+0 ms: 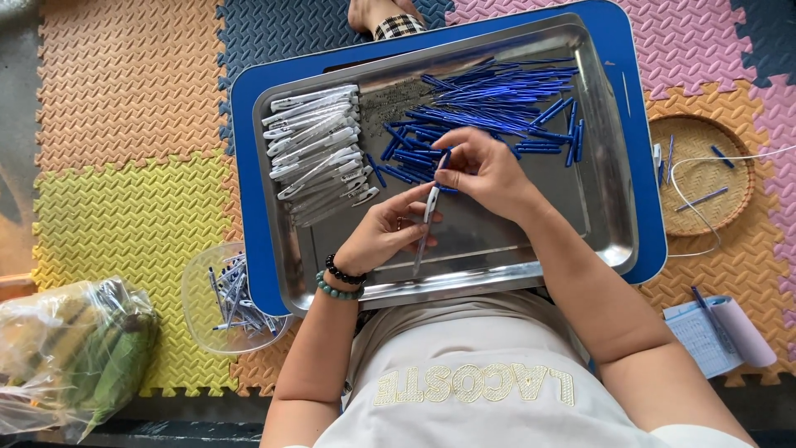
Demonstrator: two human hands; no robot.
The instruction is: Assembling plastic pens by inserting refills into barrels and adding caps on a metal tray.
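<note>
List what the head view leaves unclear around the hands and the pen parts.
- Lower end of the pen barrel: partly hidden behind the left hand.
- Blue cap: mostly covered by the right hand; its fit cannot be judged.
- Clear tub contents: too small to count.
- Plastic bag: cut off by the left edge, contents blurred behind film.
- Notepad writing: too small.

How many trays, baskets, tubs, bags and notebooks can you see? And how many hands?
Metal tray: 1
Blue tray: 1
Basket: 1
Clear tub: 1
Plastic bag: 1
Notebook: 1
Hands, left and right: 2
Total: 8
</note>
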